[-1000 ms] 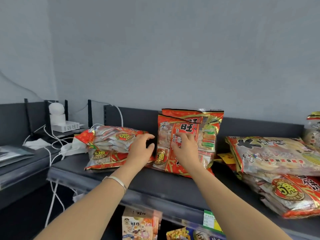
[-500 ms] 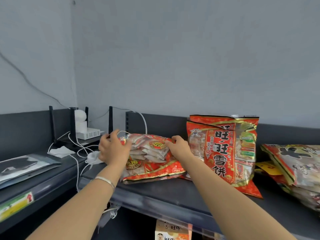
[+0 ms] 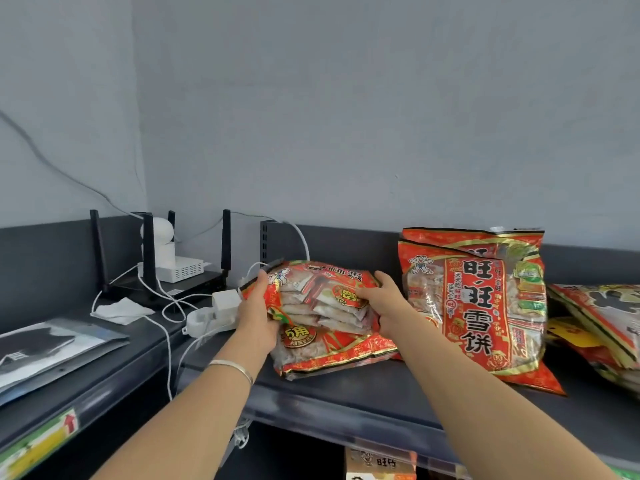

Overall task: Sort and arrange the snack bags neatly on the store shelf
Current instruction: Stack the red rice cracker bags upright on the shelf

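Item 1. Top snack bag [image 3: 323, 299], red and gold with a clear window, centre of the frame. I log it lying flat over a second snack bag [image 3: 332, 356] of the same kind; whether it is raised clear of that one I cannot tell.

Item 2. Left hand [image 3: 258, 317], grasping the top snack bag at its left edge, thumb over the upper corner. A silver bracelet [image 3: 232, 367] sits on the wrist.

Item 3. Right hand [image 3: 384, 303], grasping the same bag at its right edge, fingers curled onto the front.

Item 4. Two upright bags [image 3: 474, 306], centre right, one behind the other, leaning on the back rail just beside the right hand.

Item 5. Flat stack of bags [image 3: 602, 317], right edge of the frame, partly cut off.

Item 6. Dark shelf [image 3: 363, 389], bearing all of the above.

Item 7. I note, centre left: a black router [image 3: 187, 287] with upright antennas, a white camera [image 3: 162, 233] above a white box, and a white power strip [image 3: 207, 320] with cables, near the left hand.

Item 8. Folded white paper [image 3: 121, 310] and a plastic sleeve [image 3: 52, 348], lower left.
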`<state>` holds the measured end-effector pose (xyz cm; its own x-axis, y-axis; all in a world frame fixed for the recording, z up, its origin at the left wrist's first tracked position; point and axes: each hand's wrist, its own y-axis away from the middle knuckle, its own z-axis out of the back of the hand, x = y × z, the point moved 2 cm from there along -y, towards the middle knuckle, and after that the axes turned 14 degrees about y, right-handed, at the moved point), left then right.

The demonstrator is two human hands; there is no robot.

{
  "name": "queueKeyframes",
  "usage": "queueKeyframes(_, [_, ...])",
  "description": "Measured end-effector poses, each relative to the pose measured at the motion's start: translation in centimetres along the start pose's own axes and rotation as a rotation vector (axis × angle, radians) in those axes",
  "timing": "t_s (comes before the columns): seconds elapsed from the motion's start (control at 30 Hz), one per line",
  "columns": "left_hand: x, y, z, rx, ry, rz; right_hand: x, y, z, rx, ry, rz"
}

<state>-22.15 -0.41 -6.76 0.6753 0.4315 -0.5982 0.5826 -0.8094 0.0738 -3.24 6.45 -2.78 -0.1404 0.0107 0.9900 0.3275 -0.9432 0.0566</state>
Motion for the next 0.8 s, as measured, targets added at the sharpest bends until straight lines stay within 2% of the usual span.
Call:
queueKeyframes(0.17, [-0.5,-0.2,0.4,0.1,0.23,-0.124,0.1,1.2,-0.6,0.001,-0.103,0.195])
queueKeyframes(0.23, [-0.6,-0.1,0.4,0.126,0.298,-0.124,0.5,1.8,-0.8,0.014,-0.142,0.261])
queueKeyframes(0.33, [-0.1,0.8,-0.2,0.087,0.381,-0.148,0.8,2.1,-0.7,-0.043,-0.144,0.32])
queueKeyframes(0.47, [0.4,1.9,-1.7,0.027,0.346,-0.153,1.3,2.9,0.5,-0.156,0.039,0.413])
queueKeyframes(0.57, [-0.4,2.1,-2.9,-0.017,0.358,-0.218,2.1,4.5,1.8,-0.168,0.132,0.477])
queueKeyframes(0.7, [-1.8,3.0,-5.3,0.066,0.407,-0.306,3.2,5.9,3.6,-0.189,0.105,0.541])
queueKeyframes(0.8, [-2.2,3.8,-6.7,0.153,0.345,-0.335,4.1,6.2,5.4,-0.263,0.043,0.544])
